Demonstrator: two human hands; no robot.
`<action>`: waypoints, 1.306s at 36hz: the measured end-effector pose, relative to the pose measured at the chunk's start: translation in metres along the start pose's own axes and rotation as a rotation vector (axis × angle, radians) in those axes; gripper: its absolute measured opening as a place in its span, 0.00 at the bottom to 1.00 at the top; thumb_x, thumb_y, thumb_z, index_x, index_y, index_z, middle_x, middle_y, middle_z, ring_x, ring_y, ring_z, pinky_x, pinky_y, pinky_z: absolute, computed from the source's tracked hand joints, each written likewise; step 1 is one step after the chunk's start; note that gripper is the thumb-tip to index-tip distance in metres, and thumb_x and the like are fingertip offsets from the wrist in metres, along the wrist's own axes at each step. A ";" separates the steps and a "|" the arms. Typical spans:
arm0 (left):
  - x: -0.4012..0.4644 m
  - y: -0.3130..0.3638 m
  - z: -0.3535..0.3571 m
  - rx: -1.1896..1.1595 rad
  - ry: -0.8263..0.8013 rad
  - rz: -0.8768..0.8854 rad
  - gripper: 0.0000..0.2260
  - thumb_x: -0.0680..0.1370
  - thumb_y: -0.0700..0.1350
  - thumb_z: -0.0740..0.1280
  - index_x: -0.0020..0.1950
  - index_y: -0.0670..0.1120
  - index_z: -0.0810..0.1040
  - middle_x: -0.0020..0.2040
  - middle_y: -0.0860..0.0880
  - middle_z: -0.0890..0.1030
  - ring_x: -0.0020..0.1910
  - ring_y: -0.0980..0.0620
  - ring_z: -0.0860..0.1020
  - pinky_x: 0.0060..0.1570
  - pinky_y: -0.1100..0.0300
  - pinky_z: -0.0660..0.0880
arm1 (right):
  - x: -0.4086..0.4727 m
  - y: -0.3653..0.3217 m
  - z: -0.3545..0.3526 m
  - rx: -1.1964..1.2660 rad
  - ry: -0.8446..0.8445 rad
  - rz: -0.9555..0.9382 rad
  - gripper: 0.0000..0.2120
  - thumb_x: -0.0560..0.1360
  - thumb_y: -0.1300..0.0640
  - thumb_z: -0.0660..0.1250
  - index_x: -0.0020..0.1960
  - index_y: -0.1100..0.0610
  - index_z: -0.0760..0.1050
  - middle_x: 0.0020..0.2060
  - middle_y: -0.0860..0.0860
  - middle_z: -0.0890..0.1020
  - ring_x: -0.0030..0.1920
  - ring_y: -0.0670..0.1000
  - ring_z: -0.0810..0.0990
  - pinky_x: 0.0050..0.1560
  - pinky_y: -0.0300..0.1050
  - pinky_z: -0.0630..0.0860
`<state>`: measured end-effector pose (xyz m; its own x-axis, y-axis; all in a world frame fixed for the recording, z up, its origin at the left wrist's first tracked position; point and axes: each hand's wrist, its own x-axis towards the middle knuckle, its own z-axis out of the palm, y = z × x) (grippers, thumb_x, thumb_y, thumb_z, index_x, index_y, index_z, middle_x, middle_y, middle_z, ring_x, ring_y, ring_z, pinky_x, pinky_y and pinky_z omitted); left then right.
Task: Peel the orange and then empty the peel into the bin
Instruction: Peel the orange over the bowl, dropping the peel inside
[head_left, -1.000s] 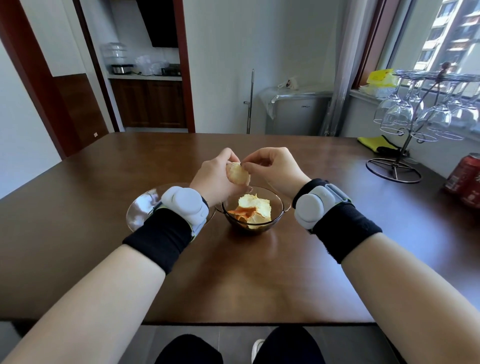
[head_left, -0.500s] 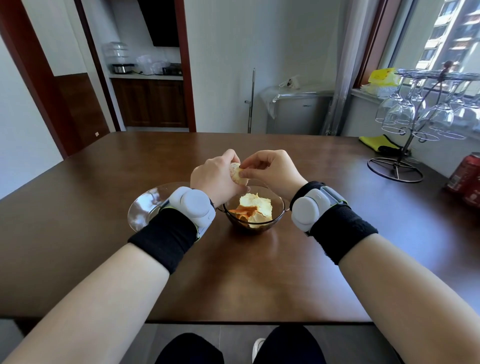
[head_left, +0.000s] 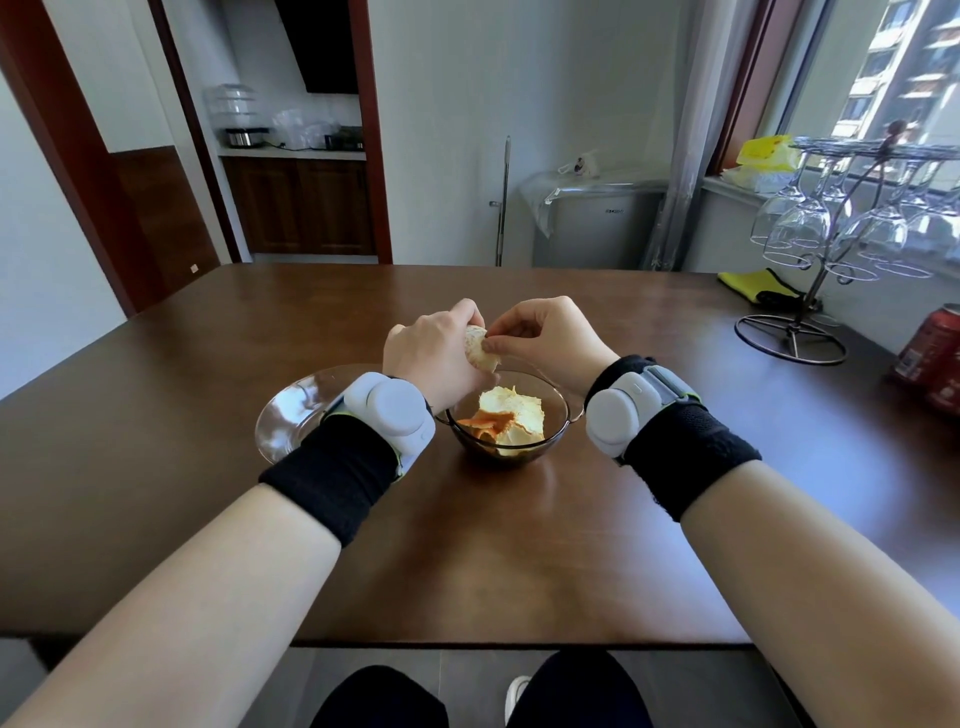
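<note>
Peeling step, late, we judge. Orange (head_left: 479, 347), pale and mostly bare, sits at frame centre, gripped in the curled left hand (head_left: 434, 356) above the glass bowl (head_left: 558, 420) holding peel pieces (head_left: 509, 421). Right hand (head_left: 550, 338) pinches a scrap at the fruit's surface. Next we judge: pull it free, drop it into the bowl. No bin in view.

The pale, mostly peeled orange (head_left: 480, 347) sits above the glass bowl (head_left: 557, 422) holding curled orange peel (head_left: 511, 420).
</note>
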<state>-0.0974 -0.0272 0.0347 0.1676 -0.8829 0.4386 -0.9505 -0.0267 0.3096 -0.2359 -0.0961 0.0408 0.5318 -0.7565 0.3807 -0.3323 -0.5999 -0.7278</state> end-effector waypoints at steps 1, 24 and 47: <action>0.000 0.000 0.001 0.001 -0.003 -0.001 0.19 0.68 0.57 0.74 0.52 0.52 0.71 0.42 0.55 0.76 0.41 0.51 0.72 0.44 0.57 0.63 | 0.000 0.000 0.000 -0.014 -0.004 0.000 0.04 0.70 0.57 0.74 0.44 0.56 0.82 0.38 0.49 0.84 0.38 0.46 0.82 0.43 0.35 0.79; 0.004 -0.003 0.002 -0.109 -0.036 -0.182 0.20 0.65 0.61 0.74 0.48 0.52 0.74 0.41 0.54 0.79 0.40 0.50 0.77 0.37 0.59 0.73 | -0.008 -0.002 0.003 0.051 0.059 0.050 0.02 0.69 0.63 0.72 0.38 0.58 0.80 0.31 0.51 0.81 0.30 0.45 0.78 0.36 0.38 0.79; 0.005 -0.007 0.003 -0.051 -0.041 -0.089 0.17 0.67 0.59 0.73 0.51 0.54 0.74 0.41 0.56 0.75 0.42 0.51 0.72 0.48 0.55 0.65 | -0.007 0.000 0.008 0.058 -0.013 -0.019 0.08 0.70 0.63 0.71 0.47 0.54 0.82 0.33 0.47 0.79 0.35 0.45 0.77 0.46 0.46 0.80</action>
<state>-0.0909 -0.0324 0.0320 0.2392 -0.8967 0.3724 -0.9174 -0.0831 0.3892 -0.2330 -0.0888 0.0334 0.5478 -0.7413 0.3878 -0.2768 -0.5980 -0.7522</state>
